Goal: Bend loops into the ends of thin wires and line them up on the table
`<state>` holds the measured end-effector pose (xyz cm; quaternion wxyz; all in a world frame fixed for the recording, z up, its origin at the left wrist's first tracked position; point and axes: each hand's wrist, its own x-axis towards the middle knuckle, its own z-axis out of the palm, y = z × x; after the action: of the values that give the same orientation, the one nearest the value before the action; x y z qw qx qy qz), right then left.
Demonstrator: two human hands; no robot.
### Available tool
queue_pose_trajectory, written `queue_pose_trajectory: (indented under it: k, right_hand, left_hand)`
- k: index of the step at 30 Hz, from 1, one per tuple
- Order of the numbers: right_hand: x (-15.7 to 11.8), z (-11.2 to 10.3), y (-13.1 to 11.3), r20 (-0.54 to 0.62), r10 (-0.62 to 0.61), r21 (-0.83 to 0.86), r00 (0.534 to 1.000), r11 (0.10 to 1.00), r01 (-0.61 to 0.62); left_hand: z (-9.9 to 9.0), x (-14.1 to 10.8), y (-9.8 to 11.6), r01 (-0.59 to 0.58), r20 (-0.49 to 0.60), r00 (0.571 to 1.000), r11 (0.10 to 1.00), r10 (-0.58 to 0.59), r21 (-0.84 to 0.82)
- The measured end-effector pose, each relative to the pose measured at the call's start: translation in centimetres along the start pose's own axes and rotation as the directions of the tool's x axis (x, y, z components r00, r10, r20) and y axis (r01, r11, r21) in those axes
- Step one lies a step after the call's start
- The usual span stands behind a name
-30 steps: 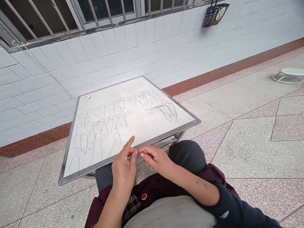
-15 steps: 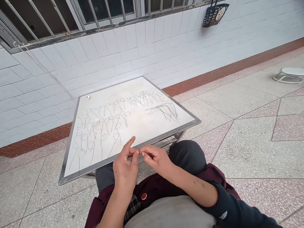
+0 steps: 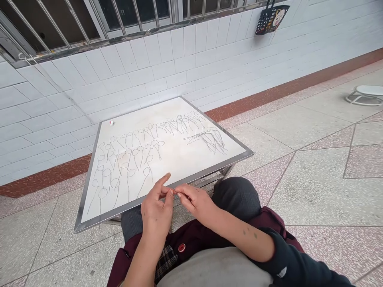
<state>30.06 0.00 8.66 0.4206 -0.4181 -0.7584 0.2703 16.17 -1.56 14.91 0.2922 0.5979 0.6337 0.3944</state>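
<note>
Left fingers [image 3: 170, 198]: closed in a pinch, thumb against a bent finger; one more finger raised and pointing out toward the table. Right fingers [image 3: 186, 189]: likewise pinched shut, tips meeting those opposite. Contents of both pinches too small to make out; cannot tell what, if anything, in the grip.

Left hand [image 3: 157, 205] and right hand [image 3: 201, 205]: tip to tip at the near edge of the white table [image 3: 173, 159], between the knees in view. Back of the left uppermost.

On the tabletop, looped wires [image 3: 128, 189]: thin, dark, each with a round loop at one end and a long tail. Arranged as one long row across the middle, a shorter row nearer, and looser spacing toward the near left corner; one tail across the grey rim there. To the right, apart from the shorter row, straight wires [image 3: 214, 139] in a loose, crossing heap. At the far left corner, a small white-and-red item [image 3: 111, 123]; not identifiable.

Below the hands: dark trousers [image 3: 236, 197], maroon garment with a red button [image 3: 181, 248], grey cloth over the belly. Dark sleeve [image 3: 299, 255] pushed up on the right forearm.

Farther out: white tiled wall [image 3: 149, 71] behind the table, barred window above, patterned bag [image 3: 271, 20] hanging at upper right, white stool [image 3: 369, 92] on the speckled floor at far right.
</note>
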Motion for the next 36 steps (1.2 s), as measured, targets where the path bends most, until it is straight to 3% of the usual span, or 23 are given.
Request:
queue_pose_trajectory:
  k: [5, 13, 20, 25, 32, 36]
  right_hand:
    - [0.0, 0.1, 0.1, 0.008, -0.057, -0.118, 0.998, 0.991, 0.058]
    - [0.2, -0.9, -0.4, 0.102, -0.004, -0.032, 0.995, 0.999, 0.007]
    - [-0.1, -0.7, 0.4, 0.135, 0.01, -0.063, 0.991, 0.998, -0.002]
    - [-0.5, -1.2, 1.6, 0.163, 0.017, -0.063, 0.987, 0.998, -0.007]
    - [-1.1, -1.5, 3.3, 0.151, 0.065, -0.063, 0.986, 0.996, -0.056]
    - [-1.6, -2.5, 5.0, 0.116, 0.181, -0.049, 0.977, 0.983, -0.177]
  left_hand:
    - [-0.1, 0.0, -0.2, 0.022, -0.008, 1.0, 1.0, -0.022, 0.022]
    - [-1.2, 0.2, 0.2, 0.09, 0.042, 0.995, 0.995, -0.089, -0.034]
    - [-2.0, 0.8, -0.7, 0.087, -0.043, 0.995, 0.985, -0.094, -0.152]
    - [-3.5, 1.5, -1.4, 0.07, -0.185, 0.977, 0.983, -0.102, -0.172]
    - [-4.3, 2.0, -2.1, 0.079, -0.178, 0.978, 0.98, -0.112, -0.181]
    - [-5.3, 2.2, -2.2, 0.095, -0.272, 0.954, 0.988, -0.125, -0.12]
